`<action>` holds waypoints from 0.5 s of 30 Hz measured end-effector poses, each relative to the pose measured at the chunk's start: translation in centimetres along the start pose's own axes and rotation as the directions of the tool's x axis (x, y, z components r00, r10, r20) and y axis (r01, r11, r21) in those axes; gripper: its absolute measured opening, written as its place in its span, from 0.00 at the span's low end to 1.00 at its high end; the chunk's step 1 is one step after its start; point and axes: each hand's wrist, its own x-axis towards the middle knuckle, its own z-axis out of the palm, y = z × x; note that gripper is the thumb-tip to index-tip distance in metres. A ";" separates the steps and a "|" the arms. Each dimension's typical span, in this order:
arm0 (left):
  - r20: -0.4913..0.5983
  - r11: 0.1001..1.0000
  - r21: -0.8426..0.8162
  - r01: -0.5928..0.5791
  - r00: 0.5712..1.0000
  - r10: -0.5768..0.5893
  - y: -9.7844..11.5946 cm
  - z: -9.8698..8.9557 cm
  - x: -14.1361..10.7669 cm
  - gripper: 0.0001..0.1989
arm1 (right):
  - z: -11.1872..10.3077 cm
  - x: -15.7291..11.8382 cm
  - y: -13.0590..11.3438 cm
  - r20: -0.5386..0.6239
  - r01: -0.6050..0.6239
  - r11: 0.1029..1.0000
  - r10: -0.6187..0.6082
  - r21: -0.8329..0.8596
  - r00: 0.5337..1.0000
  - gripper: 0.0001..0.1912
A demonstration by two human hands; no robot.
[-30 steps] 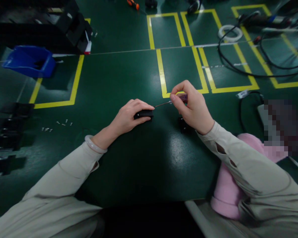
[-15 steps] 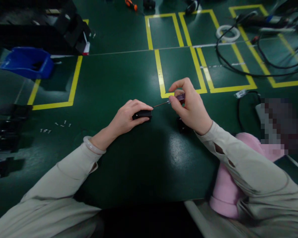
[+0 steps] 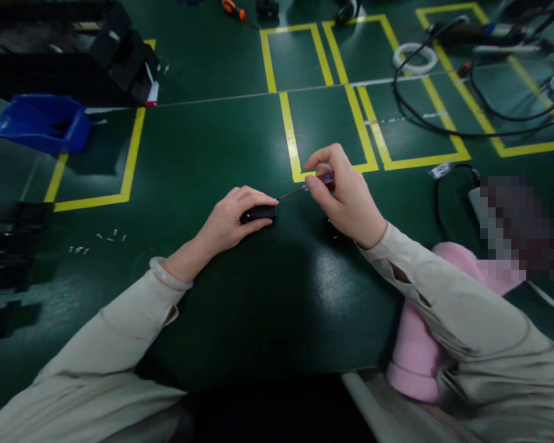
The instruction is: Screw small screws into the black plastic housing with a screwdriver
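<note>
My left hand (image 3: pixel 233 215) grips a small black block-like part (image 3: pixel 259 213) on the green table, thumb along its near side and fingers along its far side. Between the fingers of my right hand (image 3: pixel 344 194) is the purple handle of a screwdriver (image 3: pixel 292 193). Its thin shaft points left, and the tip meets the right end of the black part near my left fingertips. Whether a screw sits under the tip is too small to tell. Another small black piece (image 3: pixel 331 232) lies just below my right hand, partly covered by it.
Several small screws (image 3: pixel 115 235) lie to the left, near a row of black parts (image 3: pixel 9 252). A blue bin (image 3: pixel 44 123) stands at the back left beside a black rack (image 3: pixel 74 55). Cables (image 3: pixel 425 126) and a white tape roll (image 3: pixel 414 58) occupy the back right; a pink cloth-like item (image 3: pixel 418 351) is by my right arm.
The whole view has shifted slightly, so most things appear a little further left. Both hands keep their grips, and the screwdriver tip stays at the black part's end.
</note>
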 end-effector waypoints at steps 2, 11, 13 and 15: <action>0.003 1.000 -0.003 0.010 1.000 -0.010 0.0 0.0 0.0 0.16 | 0.0 0.0 0.0 0.008 -0.005 1.000 0.005 -0.006 1.000 0.05; 0.001 1.000 0.000 -0.009 1.000 0.009 -0.1 0.0 -0.1 0.16 | 0.1 -0.1 0.1 -0.014 0.020 1.000 -0.020 -0.001 1.000 0.04; -0.004 1.000 0.000 -0.014 1.000 0.014 -0.1 0.0 -0.1 0.16 | 0.1 -0.1 0.1 -0.029 0.026 1.000 -0.026 -0.011 0.999 0.03; -0.007 1.000 -0.002 -0.014 1.000 0.014 -0.2 0.1 -0.2 0.16 | 0.2 -0.1 0.1 -0.042 0.025 0.999 -0.027 -0.027 0.999 0.06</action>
